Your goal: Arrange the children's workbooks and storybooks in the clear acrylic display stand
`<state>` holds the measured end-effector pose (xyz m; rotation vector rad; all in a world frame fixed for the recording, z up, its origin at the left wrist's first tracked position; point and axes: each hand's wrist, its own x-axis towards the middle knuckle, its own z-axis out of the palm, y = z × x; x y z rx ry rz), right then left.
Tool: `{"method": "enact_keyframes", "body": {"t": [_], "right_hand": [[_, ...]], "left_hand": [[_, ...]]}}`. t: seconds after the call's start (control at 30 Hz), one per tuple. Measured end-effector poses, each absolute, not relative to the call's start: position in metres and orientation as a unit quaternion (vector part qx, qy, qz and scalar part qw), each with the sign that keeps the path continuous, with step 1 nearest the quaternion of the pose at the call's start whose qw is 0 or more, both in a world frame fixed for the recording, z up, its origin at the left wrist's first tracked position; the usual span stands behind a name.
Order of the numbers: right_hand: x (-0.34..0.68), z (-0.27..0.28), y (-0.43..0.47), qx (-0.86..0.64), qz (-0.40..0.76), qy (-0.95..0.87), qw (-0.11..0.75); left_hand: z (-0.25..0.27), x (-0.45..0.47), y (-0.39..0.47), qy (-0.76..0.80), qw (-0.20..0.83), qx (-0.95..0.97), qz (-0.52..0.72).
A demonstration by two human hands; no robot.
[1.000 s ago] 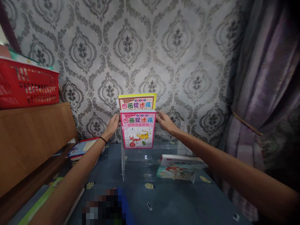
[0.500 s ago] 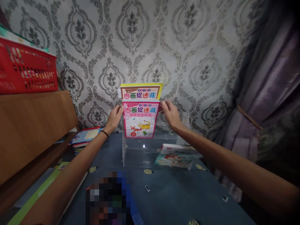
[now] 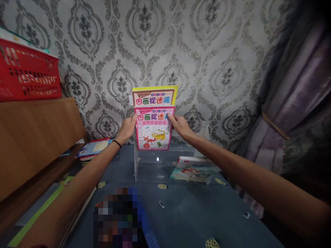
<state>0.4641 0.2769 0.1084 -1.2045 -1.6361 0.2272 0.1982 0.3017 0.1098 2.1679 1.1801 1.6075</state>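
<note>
A pink picture book [image 3: 154, 134] with a fox and a yellow tiger on its cover stands upright in front of me, at a clear acrylic book rack [image 3: 136, 165]. My left hand [image 3: 128, 127] is closed on its left edge. My right hand [image 3: 181, 125] grips its right edge, the thumb lying on the front cover. Directly behind and rising above it are a brown-topped book [image 3: 155, 97] with the same kind of lettering and a yellow-edged one [image 3: 155, 88]. Lower right in the rack leans a book with a fox picture [image 3: 191, 174].
Left, a red plastic basket [image 3: 33, 74] sits on a wooden cabinet [image 3: 41, 137]. A stack of books [image 3: 94, 148] lies beside it on the dark blue table [image 3: 196, 213]. A blurred-out dark item [image 3: 117, 220] is near me. A purple curtain [image 3: 297, 113] hangs at right.
My right hand has moved left, its thumb now over the pink book's front cover. The pink book has tilted slightly, while my left hand stays at its left edge.
</note>
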Motion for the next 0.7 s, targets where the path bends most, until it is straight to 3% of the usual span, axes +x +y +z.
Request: {"method": "enact_keyframes", "body": {"t": [0.5, 0.7], "right_hand": [[0.459, 0.123, 0.266, -0.552, 0.050, -0.685, 0.473], [0.456, 0.125, 0.260, -0.563, 0.046, -0.684, 0.462]], "left_hand": [[0.109, 0.205, 0.286, 0.437, 0.007, 0.677, 0.592], [0.125, 0.206, 0.311, 0.309, 0.240, 0.682, 0.618]]}}
